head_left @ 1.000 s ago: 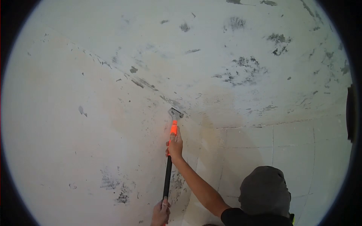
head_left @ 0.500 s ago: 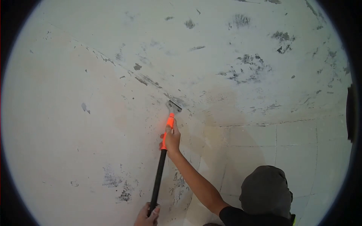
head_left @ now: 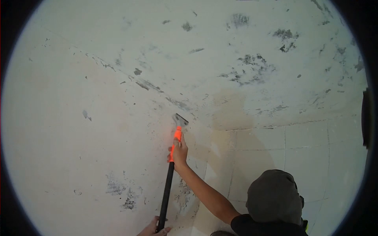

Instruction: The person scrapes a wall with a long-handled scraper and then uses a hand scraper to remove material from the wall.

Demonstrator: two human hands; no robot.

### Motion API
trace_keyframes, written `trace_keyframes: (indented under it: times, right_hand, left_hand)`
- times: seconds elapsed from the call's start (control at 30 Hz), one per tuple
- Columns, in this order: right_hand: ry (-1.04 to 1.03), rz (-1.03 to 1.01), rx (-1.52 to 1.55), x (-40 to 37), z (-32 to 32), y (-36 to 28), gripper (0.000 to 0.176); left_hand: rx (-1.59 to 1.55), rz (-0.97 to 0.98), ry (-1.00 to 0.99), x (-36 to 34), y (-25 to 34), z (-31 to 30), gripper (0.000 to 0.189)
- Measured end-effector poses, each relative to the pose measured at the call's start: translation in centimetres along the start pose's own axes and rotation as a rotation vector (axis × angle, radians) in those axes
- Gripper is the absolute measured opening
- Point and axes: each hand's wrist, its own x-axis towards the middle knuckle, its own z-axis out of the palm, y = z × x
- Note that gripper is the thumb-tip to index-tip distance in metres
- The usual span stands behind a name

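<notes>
A long-handled scraper (head_left: pixel 167 196) slants upward, with a black pole, an orange grip and a flat metal head. My right hand (head_left: pixel 179 154) is closed around the orange grip, its arm reaching up from the lower right. Low on the black pole, at the bottom edge of the view, my left hand (head_left: pixel 154 228) holds it, partly cut off by the frame. The scraper head (head_left: pixel 180 119) lies over the pale wall (head_left: pixel 98 145), just below the scuffed seam (head_left: pixel 179 104) where wall and upper surface meet.
At lower right, a person's head in a grey cap (head_left: pixel 273 196) stands close to the dark sleeve (head_left: pixel 252 225). Tiles (head_left: pixel 260 161) with visible joints line the wall behind. Grey patches (head_left: pixel 252 69) mark the upper surface. A dark object (head_left: pixel 366 118) sits at the right edge.
The scraper head has drawn down from the seam, both hands moving lower with it. My view has shifted slightly, and the capped head appears a little further left and higher.
</notes>
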Motion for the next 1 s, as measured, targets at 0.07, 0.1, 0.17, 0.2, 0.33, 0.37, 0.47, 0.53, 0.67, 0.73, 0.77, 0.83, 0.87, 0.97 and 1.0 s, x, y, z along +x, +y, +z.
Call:
trace_keyframes:
  times: [0.07, 0.1, 0.17, 0.2, 0.33, 0.37, 0.47, 0.53, 0.67, 0.73, 0.77, 0.83, 0.87, 0.97, 1.0]
  right_hand:
    - [0.013, 0.025, -0.044, 0.3, -1.8, -0.1, 0.056]
    - [0.016, 0.023, -0.037, 1.1, -2.1, -0.3, 0.056]
    - [0.004, -0.057, -0.042, 3.1, -2.7, 0.0, 0.056]
    - [0.011, -0.047, -0.033, 3.0, -2.6, 0.1, 0.057]
    - [0.020, -0.018, -0.089, 1.3, -2.5, 0.1, 0.058]
    - [0.016, -0.038, -0.090, 1.5, -2.7, 0.0, 0.058]
    - [0.023, -0.037, -0.082, 2.9, -3.5, 0.8, 0.057]
    - [0.037, -0.056, -0.070, 3.2, -3.9, 1.1, 0.056]
    - [0.046, -0.089, -0.117, 3.2, -4.0, 1.7, 0.055]
    - [0.018, -0.068, -0.088, 4.5, -4.9, 1.3, 0.056]
    - [0.027, -0.058, -0.095, 4.2, -5.3, 1.9, 0.056]
    - [0.041, -0.017, -0.087, 3.8, -5.9, 2.3, 0.055]
    - [0.043, -0.025, -0.085, 3.4, -6.4, 2.4, 0.055]
    - [0.025, 0.031, -0.126, 0.9, -8.1, 4.2, 0.056]
    - [-0.001, 0.038, -0.128, -0.4, -8.4, 4.8, 0.057]
  left_hand:
    - [0.070, -0.031, -0.061, 1.0, 0.4, 1.0, 0.047]
    - [0.078, -0.033, -0.062, 1.8, 0.2, 1.3, 0.047]
    - [0.044, -0.005, 0.010, 3.5, -0.9, 1.8, 0.048]
    - [0.040, -0.013, 0.009, 3.3, -1.2, 2.0, 0.048]
    - [0.048, -0.015, -0.130, 3.7, -2.2, 1.4, 0.048]
    - [0.057, 0.045, -0.192, 3.7, -3.0, 1.3, 0.048]
    - [-0.016, -0.021, -0.115, 5.3, -4.6, 1.5, 0.047]
    - [0.015, -0.053, -0.068, 5.2, -4.2, 1.8, 0.046]
    - [-0.020, -0.045, -0.225, 5.1, -3.4, 1.4, 0.043]
    - [-0.066, -0.030, -0.155, 6.1, -5.5, 1.6, 0.044]
    - [-0.075, -0.040, -0.162, 6.5, -6.7, 1.4, 0.044]
    - [0.090, -0.117, -0.168, 7.2, -6.9, 1.4, 0.045]
    - [0.094, -0.111, -0.171, 7.6, -7.1, 1.5, 0.045]
    - [0.064, -0.170, -0.409, 8.2, -8.3, 1.4, 0.045]
    - [0.141, -0.216, -0.515, 8.4, -8.9, 1.5, 0.046]
